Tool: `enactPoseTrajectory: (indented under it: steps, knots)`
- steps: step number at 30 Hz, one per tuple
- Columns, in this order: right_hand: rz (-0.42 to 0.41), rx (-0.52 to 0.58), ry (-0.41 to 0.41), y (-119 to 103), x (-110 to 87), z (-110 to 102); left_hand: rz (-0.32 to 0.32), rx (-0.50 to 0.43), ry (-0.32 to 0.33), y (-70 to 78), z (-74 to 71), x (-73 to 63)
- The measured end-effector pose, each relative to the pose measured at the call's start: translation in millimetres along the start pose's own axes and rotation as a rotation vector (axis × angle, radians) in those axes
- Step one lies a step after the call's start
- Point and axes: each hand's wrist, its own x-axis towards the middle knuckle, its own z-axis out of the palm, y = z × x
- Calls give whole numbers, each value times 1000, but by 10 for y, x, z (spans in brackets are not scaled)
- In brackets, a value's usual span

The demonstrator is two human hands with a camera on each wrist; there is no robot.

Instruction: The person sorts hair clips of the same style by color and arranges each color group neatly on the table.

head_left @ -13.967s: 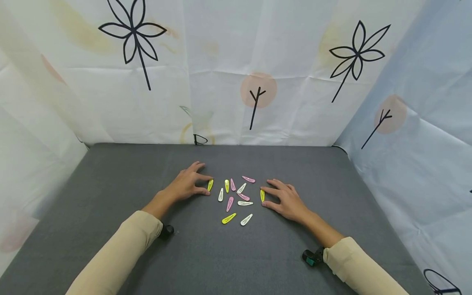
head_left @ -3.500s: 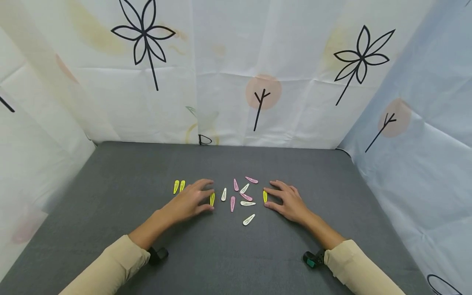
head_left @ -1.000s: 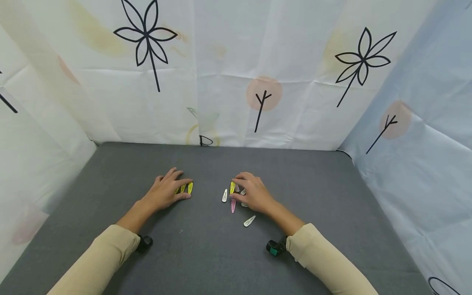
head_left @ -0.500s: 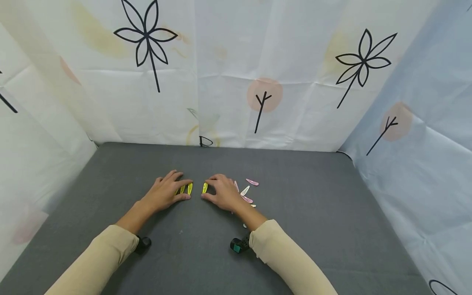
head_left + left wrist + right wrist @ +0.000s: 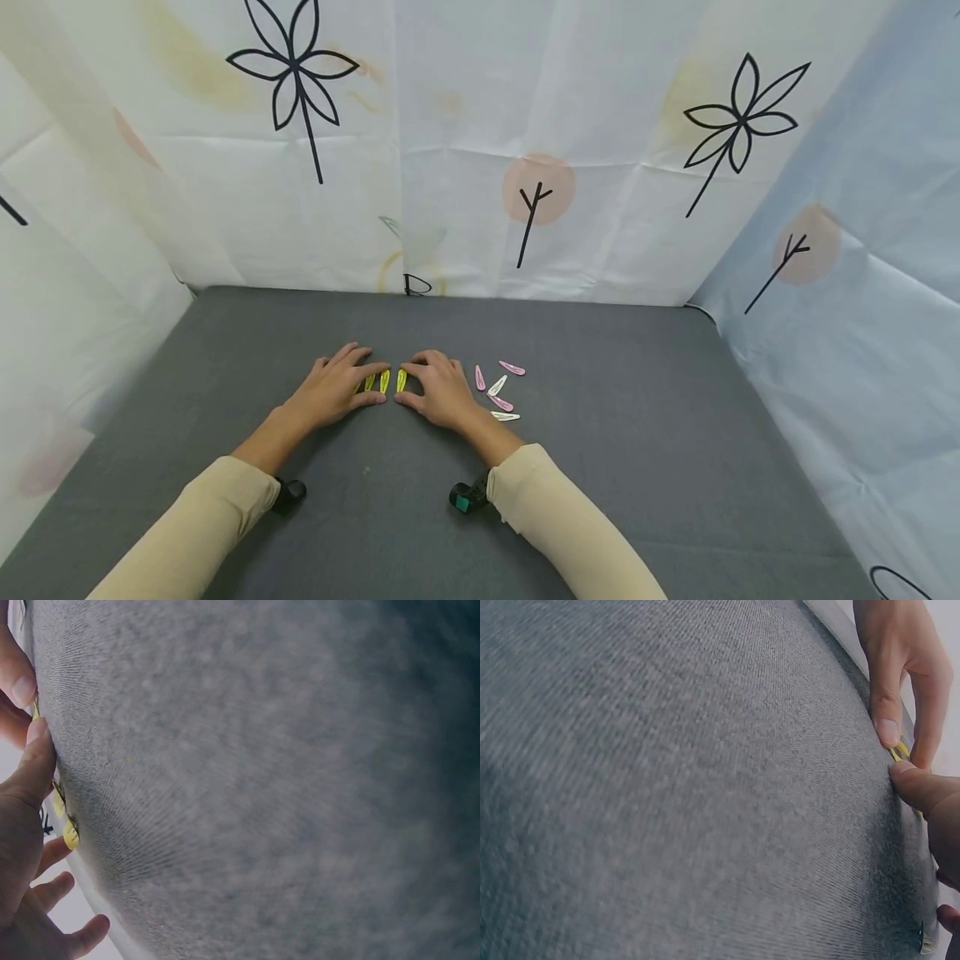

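Observation:
My left hand pinches a yellow snap hair clip between thumb and forefinger on the grey table. Just to its right, my right hand pinches another yellow hair clip, a narrow gap between the two. More yellow clips stand in a row, partly covered by the left fingers. In the left wrist view, two yellow clips show beyond the left thumb. The right wrist view has both thumbs nearly meeting at a yellow clip.
Right of the hands lie pink hair clips and white hair clips in a loose group; the right forearm hides others. The grey tabletop ends at a white patterned cloth behind and at both sides.
Earlier, yellow clips were scattered among pink and white ones; now they form a row at left. My right hand has slid its yellow clip leftward to the row. The left hand has barely moved this last second.

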Motion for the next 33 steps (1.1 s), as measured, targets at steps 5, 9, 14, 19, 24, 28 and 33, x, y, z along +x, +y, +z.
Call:
enactPoseTrajectory:
  steps: [5,9,14,19,24,28,33]
  knots:
    - [1,0,-10,0,24,15,-6,9,2,-16,14,8]
    - [18,1,-22,9,41,22,-4,9,-1,-23,16,11]
    - [24,-2,-40,14,45,8,9,12,-1,-31,4,24]
    - [17,13,-81,26,30,-55,13,19,-13,-42,-4,48]
    - [-37,94,-135,118,-33,-172,11,16,-27,-31,-16,49]
    - [-85,167,-133,262,-141,-311,4,10,-33,-25,-28,37]
    - [-102,169,-48,568,-342,-443,16,1,-23,-25,-33,27]
